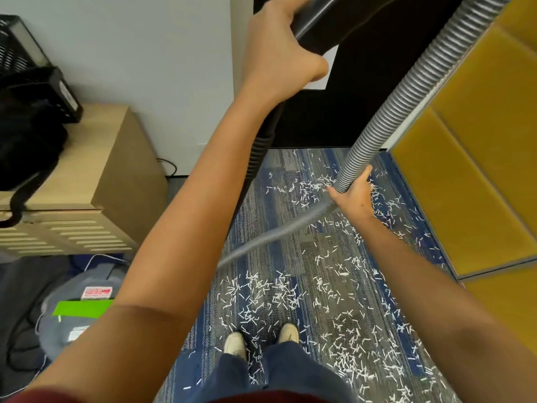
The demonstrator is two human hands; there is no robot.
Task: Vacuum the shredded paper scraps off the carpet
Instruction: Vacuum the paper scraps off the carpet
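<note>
White shredded paper scraps point(334, 309) lie scattered over the blue and grey striped carpet point(293, 242), thickest around my feet and to the right. High at the top, my left hand point(279, 50) grips the black vacuum wand point(322, 21), whose ribbed black end point(257, 158) hangs down behind my forearm. My right hand point(353, 196) holds the grey ribbed hose point(406, 97), which rises to the upper right and also trails down left across the carpet. The nozzle is out of sight.
A wooden cabinet point(96, 175) with a black bag and a black crate stands at the left. A grey bundle with a green strip point(81, 308) lies below it. Yellow padded panels point(476, 175) line the right side. A dark doorway is ahead.
</note>
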